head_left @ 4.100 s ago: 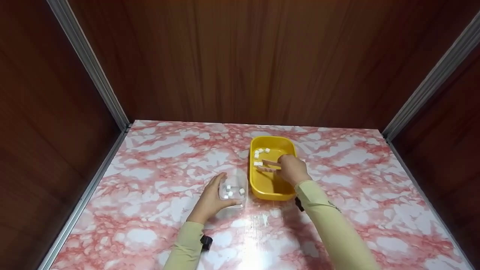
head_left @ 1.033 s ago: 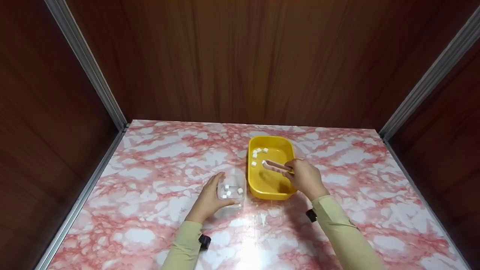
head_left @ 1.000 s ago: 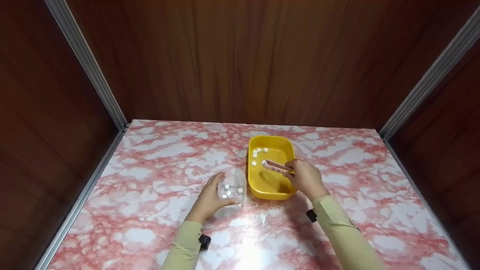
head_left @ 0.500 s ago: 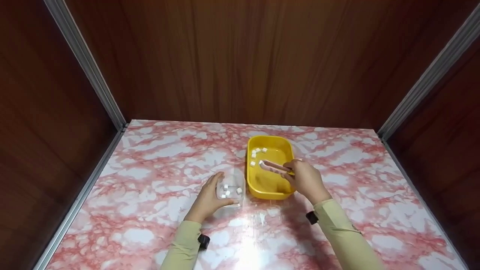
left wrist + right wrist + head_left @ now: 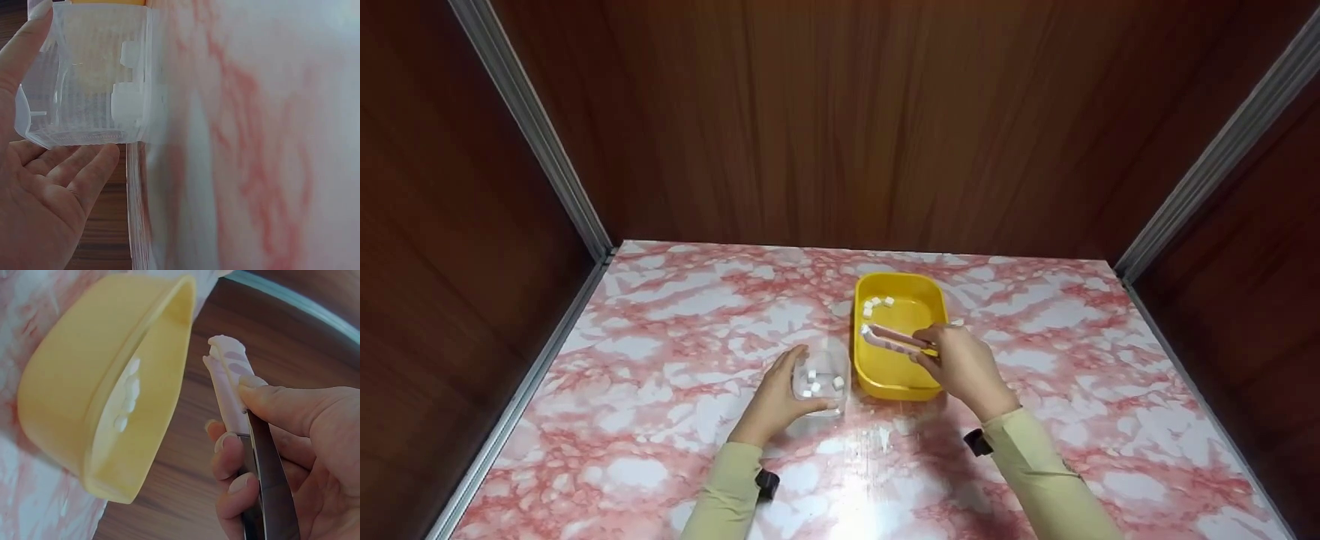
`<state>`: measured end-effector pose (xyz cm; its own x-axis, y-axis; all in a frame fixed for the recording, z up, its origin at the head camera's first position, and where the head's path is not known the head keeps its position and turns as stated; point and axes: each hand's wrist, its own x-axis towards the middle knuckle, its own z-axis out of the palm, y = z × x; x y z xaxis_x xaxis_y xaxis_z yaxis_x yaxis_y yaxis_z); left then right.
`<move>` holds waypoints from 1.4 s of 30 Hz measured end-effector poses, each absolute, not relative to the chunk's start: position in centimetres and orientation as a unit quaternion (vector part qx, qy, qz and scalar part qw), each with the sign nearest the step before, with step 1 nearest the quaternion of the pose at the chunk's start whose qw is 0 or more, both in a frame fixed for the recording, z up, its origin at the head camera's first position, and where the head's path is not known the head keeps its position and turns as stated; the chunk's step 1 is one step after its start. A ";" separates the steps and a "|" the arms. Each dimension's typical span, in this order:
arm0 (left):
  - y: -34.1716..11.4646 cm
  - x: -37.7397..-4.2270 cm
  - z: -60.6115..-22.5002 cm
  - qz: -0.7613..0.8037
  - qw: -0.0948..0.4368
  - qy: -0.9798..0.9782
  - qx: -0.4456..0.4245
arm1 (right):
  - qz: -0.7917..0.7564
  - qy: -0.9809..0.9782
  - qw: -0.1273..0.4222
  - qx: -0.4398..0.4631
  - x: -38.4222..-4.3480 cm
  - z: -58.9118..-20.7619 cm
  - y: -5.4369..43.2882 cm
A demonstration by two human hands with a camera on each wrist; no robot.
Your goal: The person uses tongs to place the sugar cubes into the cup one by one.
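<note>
Just below the centre of the head view, the left hand (image 5: 771, 405) curves its thumb and fingers round a clear container (image 5: 829, 364) with 4 white cubes (image 5: 838, 382) in it. To its right, the right hand (image 5: 966, 367) pinches pink-tipped tongs (image 5: 229, 396), nearly closed, a white piece (image 5: 214, 352) between their tips. They hang over the yellow tray (image 5: 901, 393), where more cubes (image 5: 889, 301) lie toward its upper left.

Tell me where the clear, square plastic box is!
In the head view, the left hand holds the clear box just left of the yellow, oblong plastic tub.
</note>
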<state>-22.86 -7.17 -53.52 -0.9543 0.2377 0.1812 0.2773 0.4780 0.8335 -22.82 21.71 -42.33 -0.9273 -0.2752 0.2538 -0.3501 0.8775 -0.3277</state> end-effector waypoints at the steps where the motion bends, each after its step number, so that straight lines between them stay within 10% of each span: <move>1: -7.2 -22.9 -53.5 -0.488 0.019 -0.860 -0.150 | 0.188 -0.964 0.098 0.162 -22.7 -42.3 21.6; 42: -7.2 -23.0 -53.6 -0.491 0.013 -0.858 -0.150 | 0.139 -0.948 0.079 0.275 -21.5 -45.0 15.6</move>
